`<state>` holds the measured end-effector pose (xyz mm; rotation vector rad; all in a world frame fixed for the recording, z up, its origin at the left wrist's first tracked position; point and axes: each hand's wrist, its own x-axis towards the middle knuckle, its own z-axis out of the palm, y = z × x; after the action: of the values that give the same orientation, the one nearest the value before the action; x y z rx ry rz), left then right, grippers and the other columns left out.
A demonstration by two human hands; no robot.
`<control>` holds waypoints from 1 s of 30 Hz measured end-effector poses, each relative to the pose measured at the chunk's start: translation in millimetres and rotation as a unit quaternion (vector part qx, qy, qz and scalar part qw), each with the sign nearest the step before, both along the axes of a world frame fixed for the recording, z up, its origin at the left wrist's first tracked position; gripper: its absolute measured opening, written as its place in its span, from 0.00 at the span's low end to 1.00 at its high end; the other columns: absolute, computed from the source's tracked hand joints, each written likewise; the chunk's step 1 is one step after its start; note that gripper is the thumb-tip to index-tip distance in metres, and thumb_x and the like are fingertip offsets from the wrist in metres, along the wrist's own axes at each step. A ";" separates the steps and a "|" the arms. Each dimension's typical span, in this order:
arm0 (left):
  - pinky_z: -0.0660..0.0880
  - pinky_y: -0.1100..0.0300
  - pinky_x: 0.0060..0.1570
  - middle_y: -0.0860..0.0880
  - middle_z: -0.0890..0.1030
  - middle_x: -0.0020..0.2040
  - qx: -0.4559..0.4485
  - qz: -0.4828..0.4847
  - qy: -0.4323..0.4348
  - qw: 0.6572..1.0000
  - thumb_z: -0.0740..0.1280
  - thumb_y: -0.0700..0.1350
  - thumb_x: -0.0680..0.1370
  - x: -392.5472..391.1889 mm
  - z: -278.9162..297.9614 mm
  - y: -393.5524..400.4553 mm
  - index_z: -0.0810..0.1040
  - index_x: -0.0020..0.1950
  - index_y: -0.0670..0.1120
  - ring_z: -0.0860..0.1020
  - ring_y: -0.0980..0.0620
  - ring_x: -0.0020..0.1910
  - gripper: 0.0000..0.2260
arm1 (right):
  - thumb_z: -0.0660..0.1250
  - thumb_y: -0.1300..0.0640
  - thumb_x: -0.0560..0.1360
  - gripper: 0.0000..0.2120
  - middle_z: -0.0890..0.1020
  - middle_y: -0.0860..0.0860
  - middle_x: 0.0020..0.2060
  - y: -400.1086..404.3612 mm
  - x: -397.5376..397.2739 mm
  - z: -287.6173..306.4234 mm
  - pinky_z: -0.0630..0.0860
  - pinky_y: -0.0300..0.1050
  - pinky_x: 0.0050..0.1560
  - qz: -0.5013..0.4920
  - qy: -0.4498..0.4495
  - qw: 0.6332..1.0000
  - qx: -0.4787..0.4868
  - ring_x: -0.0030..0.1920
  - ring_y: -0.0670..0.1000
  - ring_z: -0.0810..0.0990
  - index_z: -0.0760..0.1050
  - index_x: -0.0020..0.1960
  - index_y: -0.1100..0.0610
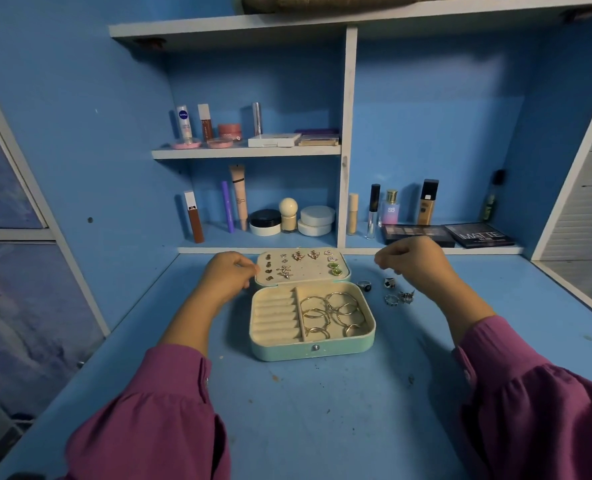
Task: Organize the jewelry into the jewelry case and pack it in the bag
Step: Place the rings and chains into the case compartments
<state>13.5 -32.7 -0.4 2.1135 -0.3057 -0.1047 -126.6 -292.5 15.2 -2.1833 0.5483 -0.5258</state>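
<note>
A mint-green jewelry case [287,353] lies open on the blue desk. Its lid [308,275] lies back and carries several earrings [298,256] pinned in rows. The base has empty ring rolls [275,315] on the left and several gold hoops [334,313] on the right. My left hand [227,275] holds the lid's left edge with curled fingers. My right hand [412,263] hovers right of the lid with thumb and fingers pinched together; I see nothing between them. Several silver rings [389,291] lie loose on the desk just below that hand.
Cosmetics fill the shelves behind: tubes and jars [273,220], bottles [391,209] and two eyeshadow palettes [478,234] close behind my right hand. A brownish woven item [322,1] lies on the top shelf. A white rail [582,299] edges the desk on the right.
</note>
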 end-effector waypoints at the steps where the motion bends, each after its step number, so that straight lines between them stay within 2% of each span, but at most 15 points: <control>1: 0.68 0.63 0.30 0.46 0.78 0.38 -0.003 0.010 -0.024 1.000 0.68 0.42 0.77 -0.6 0.7 -2.9 0.79 0.45 0.44 0.74 0.53 0.34 0.02 | 0.70 0.59 0.74 0.05 0.84 0.53 0.39 -4.0 -2.2 1.4 0.71 0.40 0.34 0.001 0.001 1.000 -0.001 0.35 0.48 0.75 0.84 0.45 0.60; 3: 0.71 0.61 0.36 0.46 0.80 0.45 -0.002 0.023 -0.072 0.997 0.68 0.43 0.76 -5.1 3.9 -11.2 0.79 0.45 0.46 0.78 0.50 0.42 0.02 | 0.71 0.60 0.73 0.05 0.83 0.51 0.41 -9.6 -5.3 3.1 0.70 0.40 0.37 0.006 0.017 1.000 -0.012 0.36 0.45 0.75 0.84 0.47 0.59; 5: 0.73 0.59 0.43 0.49 0.81 0.47 -0.004 0.010 -0.114 0.993 0.68 0.43 0.76 -15.6 10.0 -22.6 0.79 0.44 0.48 0.79 0.50 0.47 0.02 | 0.72 0.60 0.72 0.04 0.83 0.52 0.43 -13.1 -6.4 3.7 0.70 0.40 0.40 0.011 0.041 0.999 -0.025 0.38 0.46 0.76 0.84 0.46 0.59; 8: 0.76 0.56 0.50 0.51 0.82 0.47 -0.007 -0.046 -0.143 0.989 0.69 0.44 0.76 -35.8 17.4 -45.5 0.79 0.41 0.53 0.79 0.52 0.48 0.05 | 0.72 0.60 0.72 0.02 0.84 0.52 0.44 -14.3 -6.7 3.6 0.72 0.41 0.41 0.019 0.075 0.996 -0.052 0.43 0.50 0.79 0.84 0.44 0.57; 11: 0.77 0.54 0.53 0.52 0.83 0.46 0.039 -0.097 -0.166 0.981 0.70 0.45 0.75 -53.7 17.9 -73.2 0.83 0.43 0.53 0.79 0.53 0.49 0.04 | 0.72 0.61 0.72 0.03 0.85 0.52 0.43 -13.9 -5.0 1.0 0.77 0.45 0.46 0.017 0.101 0.991 -0.085 0.45 0.50 0.81 0.85 0.42 0.56; 14: 0.75 0.50 0.56 0.52 0.83 0.47 0.091 -0.144 -0.190 0.967 0.69 0.45 0.75 -65.5 17.4 -96.9 0.85 0.45 0.51 0.75 0.50 0.55 0.05 | 0.73 0.61 0.71 0.03 0.85 0.52 0.43 -13.7 -5.2 -1.4 0.75 0.43 0.45 0.019 0.114 0.987 -0.107 0.44 0.49 0.80 0.85 0.43 0.55; 17: 0.73 0.52 0.58 0.50 0.82 0.50 0.153 -0.159 -0.184 0.958 0.69 0.46 0.75 -71.0 16.2 -113.5 0.85 0.47 0.51 0.69 0.50 0.61 0.05 | 0.73 0.60 0.71 0.05 0.85 0.52 0.45 -14.7 -4.8 -3.3 0.75 0.43 0.47 0.023 0.131 0.984 -0.122 0.45 0.50 0.80 0.84 0.46 0.55; 20: 0.72 0.54 0.58 0.48 0.81 0.52 0.200 -0.156 -0.179 0.951 0.71 0.47 0.74 -72.1 13.1 -124.9 0.85 0.47 0.53 0.70 0.48 0.61 0.04 | 0.73 0.60 0.71 0.06 0.84 0.53 0.46 -15.7 -4.1 -5.0 0.77 0.44 0.49 0.022 0.156 0.979 -0.130 0.47 0.52 0.81 0.84 0.48 0.54; 24: 0.71 0.54 0.55 0.47 0.81 0.52 0.266 -0.150 -0.212 0.928 0.69 0.47 0.75 -74.8 14.1 -136.8 0.84 0.51 0.49 0.69 0.46 0.60 0.07 | 0.72 0.61 0.72 0.05 0.84 0.53 0.46 -15.7 -2.2 -8.1 0.77 0.44 0.47 0.020 0.167 0.976 -0.138 0.46 0.52 0.80 0.84 0.47 0.54; 27: 0.71 0.54 0.54 0.45 0.79 0.53 0.300 -0.135 -0.221 0.918 0.67 0.43 0.76 -77.9 14.7 -143.4 0.82 0.54 0.46 0.70 0.45 0.60 0.08 | 0.71 0.61 0.72 0.06 0.83 0.53 0.46 -14.3 0.5 -9.8 0.77 0.46 0.48 0.021 0.180 0.972 -0.148 0.47 0.53 0.80 0.82 0.43 0.51; 30: 0.71 0.54 0.56 0.42 0.77 0.56 0.315 -0.136 -0.221 0.913 0.64 0.40 0.77 -80.9 14.4 -148.0 0.80 0.57 0.45 0.71 0.43 0.60 0.10 | 0.70 0.62 0.72 0.12 0.83 0.52 0.45 -14.2 2.1 -10.8 0.77 0.46 0.47 0.018 0.182 0.970 -0.161 0.46 0.54 0.80 0.79 0.35 0.47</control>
<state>-67.4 -180.7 14.1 2.7133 -0.9428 0.1390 -124.5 -306.7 4.4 -2.6197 0.6505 -0.2000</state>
